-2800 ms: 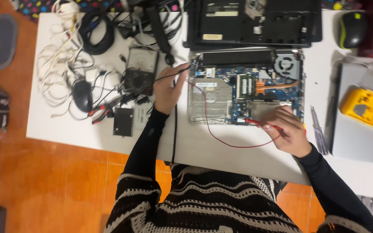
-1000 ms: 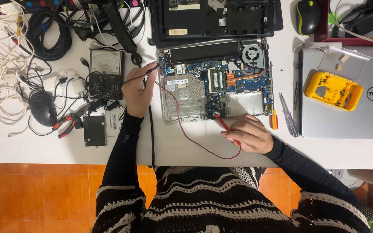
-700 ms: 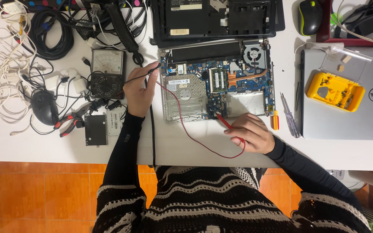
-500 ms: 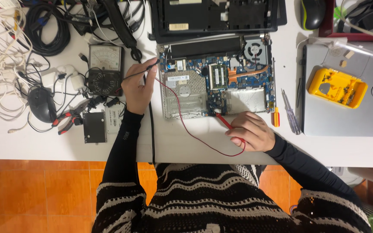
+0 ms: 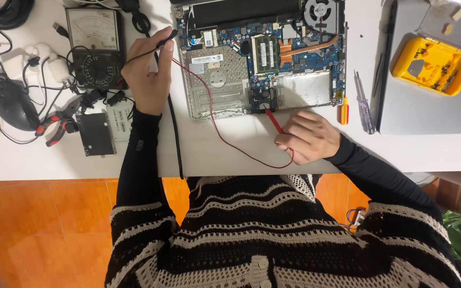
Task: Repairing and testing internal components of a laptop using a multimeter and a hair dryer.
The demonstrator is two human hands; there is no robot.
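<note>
While gripped, red probe juts beyond right hand.

Red probe and black probe on opened laptop

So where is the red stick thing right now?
In the head view the red probe is in the right hand, right of centre, its tip on the lower edge of the laptop board.

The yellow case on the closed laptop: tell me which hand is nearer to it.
Right. The right hand lies below and left of the yellow case; the left hand is far across the open laptop.
</note>
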